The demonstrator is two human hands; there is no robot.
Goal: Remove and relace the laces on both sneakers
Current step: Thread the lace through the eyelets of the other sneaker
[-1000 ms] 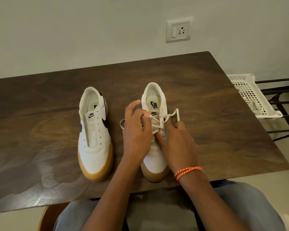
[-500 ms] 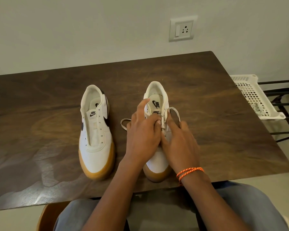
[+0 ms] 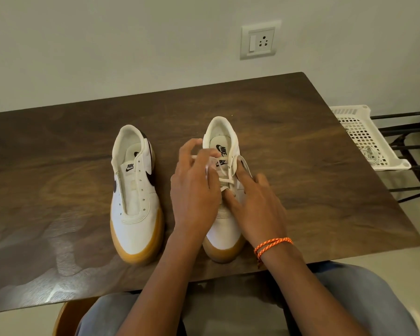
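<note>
Flanking one lace [image 3: 224, 180], two sneakers [image 3: 135, 195]

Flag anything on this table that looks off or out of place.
Only the left sneaker stands out: its eyelets are bare, with no lace, while the right sneaker has a lace under both hands. That fits mid-relacing; nothing looks spilled or damaged.

Two bare forearms in view, no sleeves showing. Left hand [image 3: 195, 190] bare, no rings or watch visible. Right hand [image 3: 257, 207] bare, fingers blurred. Orange braided thread bracelet [image 3: 272, 244] wrapped twice round right wrist, short loose end hanging at inner side. Lap at bottom of frame in light blue-grey trousers [image 3: 364, 301], fabric smooth, both thighs showing, dark gap between them
</note>
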